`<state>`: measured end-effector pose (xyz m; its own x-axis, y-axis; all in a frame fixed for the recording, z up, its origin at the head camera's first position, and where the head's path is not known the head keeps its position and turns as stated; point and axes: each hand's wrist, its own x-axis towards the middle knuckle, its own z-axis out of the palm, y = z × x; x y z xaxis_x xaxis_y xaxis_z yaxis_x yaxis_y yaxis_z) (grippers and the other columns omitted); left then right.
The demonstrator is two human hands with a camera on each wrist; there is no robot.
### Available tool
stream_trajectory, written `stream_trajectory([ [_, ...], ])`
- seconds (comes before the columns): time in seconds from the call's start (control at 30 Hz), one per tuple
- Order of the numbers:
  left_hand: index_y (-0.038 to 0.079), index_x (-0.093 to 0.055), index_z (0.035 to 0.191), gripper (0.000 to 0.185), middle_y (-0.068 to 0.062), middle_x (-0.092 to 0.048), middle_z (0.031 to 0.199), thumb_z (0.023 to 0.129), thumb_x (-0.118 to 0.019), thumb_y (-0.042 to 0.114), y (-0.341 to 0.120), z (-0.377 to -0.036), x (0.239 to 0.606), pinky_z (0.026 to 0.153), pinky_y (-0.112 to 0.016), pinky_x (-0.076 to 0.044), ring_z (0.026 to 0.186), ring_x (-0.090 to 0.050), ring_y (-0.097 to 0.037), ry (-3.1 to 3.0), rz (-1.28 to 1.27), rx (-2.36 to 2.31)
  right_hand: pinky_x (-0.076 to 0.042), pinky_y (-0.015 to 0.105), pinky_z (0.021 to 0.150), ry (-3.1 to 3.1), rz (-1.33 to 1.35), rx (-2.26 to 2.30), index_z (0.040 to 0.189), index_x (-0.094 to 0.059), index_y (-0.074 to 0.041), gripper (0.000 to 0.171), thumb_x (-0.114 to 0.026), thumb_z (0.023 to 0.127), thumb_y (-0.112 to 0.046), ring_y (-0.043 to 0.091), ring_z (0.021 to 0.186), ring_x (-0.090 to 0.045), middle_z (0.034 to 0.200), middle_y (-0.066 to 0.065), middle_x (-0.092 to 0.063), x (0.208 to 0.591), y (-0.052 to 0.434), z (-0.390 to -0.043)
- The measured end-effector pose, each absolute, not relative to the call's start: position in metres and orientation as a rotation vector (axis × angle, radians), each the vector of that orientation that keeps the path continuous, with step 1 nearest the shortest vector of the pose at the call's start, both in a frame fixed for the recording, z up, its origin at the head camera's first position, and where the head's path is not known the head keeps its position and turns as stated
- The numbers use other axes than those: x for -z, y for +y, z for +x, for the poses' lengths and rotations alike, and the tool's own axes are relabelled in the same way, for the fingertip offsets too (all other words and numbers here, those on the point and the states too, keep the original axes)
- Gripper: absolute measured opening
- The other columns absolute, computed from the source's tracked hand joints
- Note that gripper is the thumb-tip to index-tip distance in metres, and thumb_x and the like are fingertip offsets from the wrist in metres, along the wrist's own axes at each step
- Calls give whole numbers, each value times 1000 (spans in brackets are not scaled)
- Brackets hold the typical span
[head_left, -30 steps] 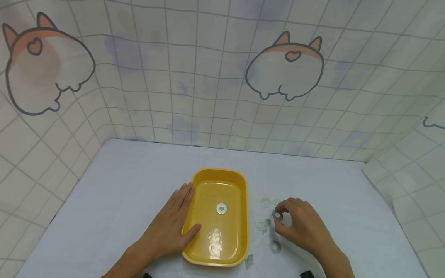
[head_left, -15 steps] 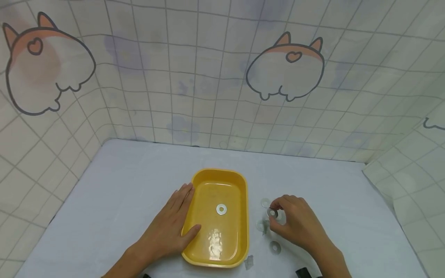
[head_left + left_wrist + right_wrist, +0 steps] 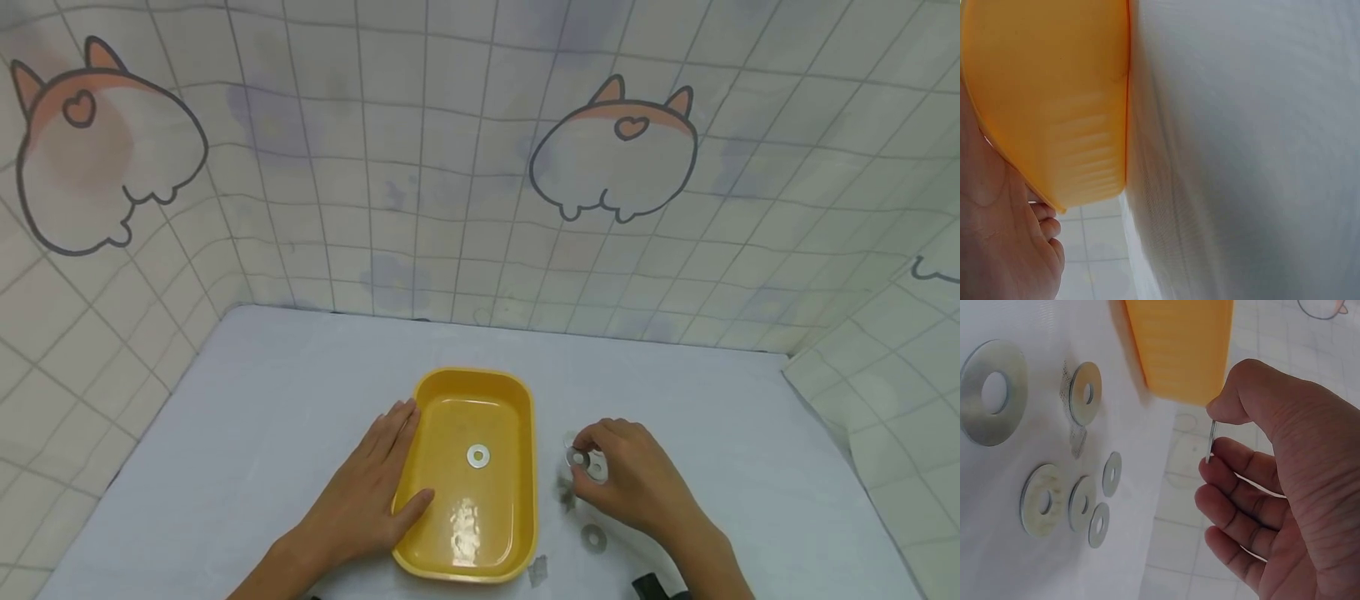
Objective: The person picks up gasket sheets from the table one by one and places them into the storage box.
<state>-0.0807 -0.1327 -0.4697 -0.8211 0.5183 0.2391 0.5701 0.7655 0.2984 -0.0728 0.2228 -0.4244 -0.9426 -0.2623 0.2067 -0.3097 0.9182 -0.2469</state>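
My left hand (image 3: 363, 492) lies along the left rim of a yellow tray (image 3: 450, 417), fingers straight and thumb over the edge. In the left wrist view, the palm is beside the tray's outer wall (image 3: 1047, 75). One metal washer (image 3: 470, 456) lies flat on the tray floor. To the right of the tray, my right hand (image 3: 630, 475) pinches another washer (image 3: 1211, 440) between thumb and fingertips, held above the table. The right wrist view has it edge-on, its other fingers loosely curled. Several loose washers, among them a large one (image 3: 1015, 394), lie on the table below that hand.
A white cloth covers the table (image 3: 300, 367). Small grey patches, one of them (image 3: 537, 571) by the tray's lower right corner, show on the cloth. A tile-patterned curtain (image 3: 450, 167) with cartoon animals surrounds the back and sides.
My right hand has moved left towards the tray with the pinched washer, passing over the washers on the table. The left hand and tray have stayed in place.
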Motion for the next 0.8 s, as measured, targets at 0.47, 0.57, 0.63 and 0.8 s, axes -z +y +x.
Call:
stream_trajectory([
  [0.47, -2, -22, 167, 96, -16, -21, 177, 99, -65, 50, -132, -80, 473, 134, -20, 12, 165, -24, -33, -2819, -861, 544, -63, 38, 87, -2839, 520, -398, 96, -76, -19, 20, -86, 79, -23, 10, 87, -65, 93, -8, -75, 417, 214, -80],
  [0.57, -2, -22, 167, 96, -16, -21, 177, 99, -65, 50, -132, -80, 472, 135, -21, 12, 165, -25, -33, -2815, -863, 538, -63, 38, 89, -2839, 527, -402, 97, -76, -19, 20, -86, 80, -24, 10, 88, -65, 94, -9, -75, 416, 212, -82],
  [0.63, -2, -22, 167, 96, -16, -21, 177, 99, -65, 50, -132, -80, 472, 135, -21, 12, 164, -25, -33, -2814, -863, 532, -63, 38, 90, -2836, 532, -396, 97, -76, -19, 21, -86, 80, -25, 10, 88, -65, 94, -9, -74, 416, 211, -82],
  [0.8, -2, -21, 167, 96, -16, -21, 177, 99, -65, 51, -132, -80, 472, 135, -22, 12, 165, -24, -33, -2818, -867, 524, -62, 38, 92, -2828, 531, -372, 98, -75, -19, 22, -85, 80, -26, 11, 90, -65, 95, -9, -73, 414, 209, -83],
])
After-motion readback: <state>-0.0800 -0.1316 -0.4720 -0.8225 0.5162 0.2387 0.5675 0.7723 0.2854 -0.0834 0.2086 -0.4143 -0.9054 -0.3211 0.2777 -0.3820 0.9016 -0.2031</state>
